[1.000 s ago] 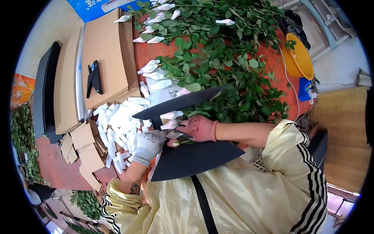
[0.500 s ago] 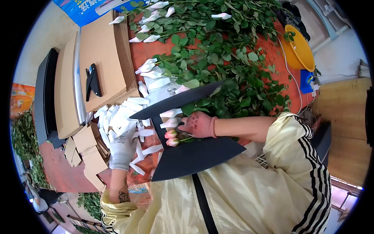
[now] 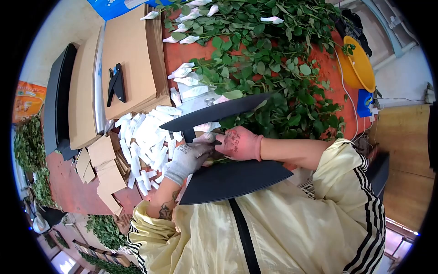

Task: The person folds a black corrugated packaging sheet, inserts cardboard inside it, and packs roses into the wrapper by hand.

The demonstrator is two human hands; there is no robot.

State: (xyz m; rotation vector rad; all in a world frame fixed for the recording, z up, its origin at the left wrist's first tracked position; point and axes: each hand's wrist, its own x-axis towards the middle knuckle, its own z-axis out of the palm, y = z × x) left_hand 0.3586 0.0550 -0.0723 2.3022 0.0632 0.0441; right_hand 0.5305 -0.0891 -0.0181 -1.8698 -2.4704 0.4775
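Note:
My left hand [image 3: 188, 159], in a whitish-grey glove, is closed at the flower heads in the middle; what its fingers hold is hidden. Right beside it, my right hand [image 3: 238, 143] in a pink glove is closed around roses just behind their heads. A rose head in a white foam net [image 3: 206, 137] shows by the fingertips, and a second netted head [image 3: 207, 127] lies above it. Both hands work between two curved black panels, the upper panel [image 3: 219, 111] and the lower panel [image 3: 235, 182]. Loose white foam nets [image 3: 148, 137] are heaped left of my left hand.
Leafy rose stems [image 3: 273, 59] with netted heads cover the red table [image 3: 182, 52]. A black stapler [image 3: 117, 85] lies on stacked cardboard [image 3: 132, 55] at the left. Cardboard pieces [image 3: 104, 160] lie below. A yellow basin [image 3: 358, 66] and a white cable [image 3: 345, 86] are at the right.
My left hand has moved right from the heap of foam nets to the rose heads beside my right hand, covering the bare pink roses. My right hand keeps its hold.

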